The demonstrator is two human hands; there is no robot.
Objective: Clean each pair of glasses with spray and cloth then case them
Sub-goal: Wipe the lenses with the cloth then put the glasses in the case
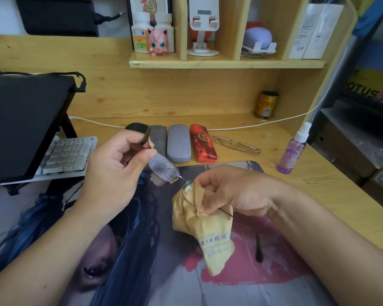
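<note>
Mid-wipe, by the look of it: 1 pair of glasses [164, 167] held up over the printed desk mat [274, 272], 1 lens beaded with spray, the other buried in the yellow cloth [206, 226].

To do this step well: keep the frame steady at the temple end, rub the wrapped lens in small circles between thumb and finger through the cloth, press lightly so the thin bridge does not bend, then shift the cloth over to the wet lens before the drops dry into marks.

Left hand [117, 164]: fingers and thumb pinched together on the temple hinge, wet lens jutting just beyond the thumb, toward the right hand.

Right hand [234, 191]: fingers curled and clamped on the cloth with the second lens inside, loose cloth tail hanging below the palm, 1 dark temple arm trailing under the wrist.

Beyond both hands, well apart from them: 4 cases in a row, the red case [202, 143] nearest the right hand's side, the grey case [178, 143] beside it. Just past the red one, a second pair of glasses [236, 144] lying flat on the desk. Farther out past the right hand, the purple spray bottle [293, 151] upright.
</note>
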